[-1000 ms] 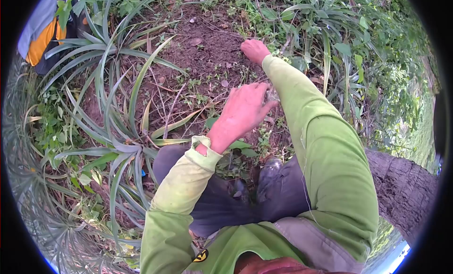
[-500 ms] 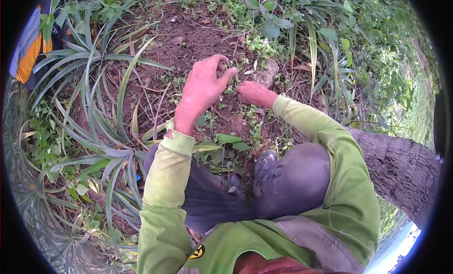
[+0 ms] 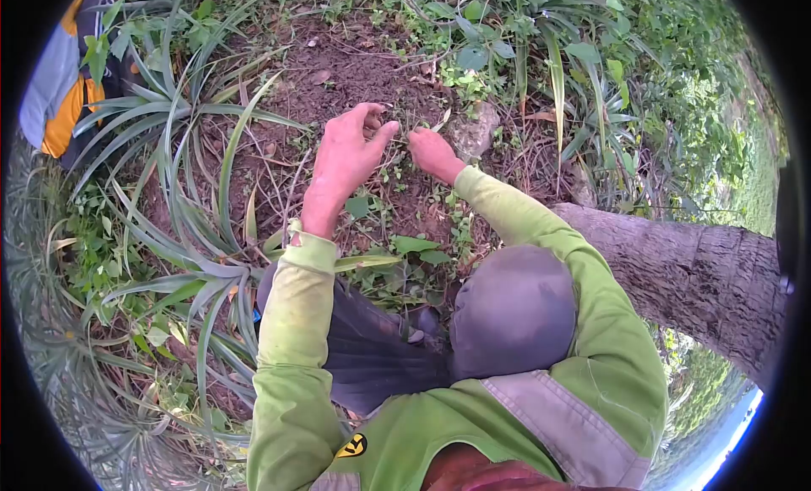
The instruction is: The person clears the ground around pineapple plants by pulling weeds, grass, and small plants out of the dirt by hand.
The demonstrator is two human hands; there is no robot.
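My left hand (image 3: 351, 149) is above the bare soil (image 3: 338, 73), its fingers curved with a gap between thumb and fingertips. Just right of it, my right hand (image 3: 433, 151) has its fingers closed in a pinch; whatever they hold is too small to make out. A small pale green leaf (image 3: 444, 117) shows by the right fingertips. Beyond that hand lies a grey stone (image 3: 475, 129). The two hands are close together but apart.
Spiky long-leaved plants (image 3: 221, 271) grow at the left, and another (image 3: 557, 18) at the upper right. A thick tree trunk (image 3: 693, 267) lies at the right. Someone's grey and orange clothing (image 3: 63, 102) shows at the upper left. My bent knee (image 3: 515, 309) is below.
From far out at the upper right, my right hand has come back beside my left hand, its stone now uncovered. My left hand has moved left and its thumb has parted from the fingers.
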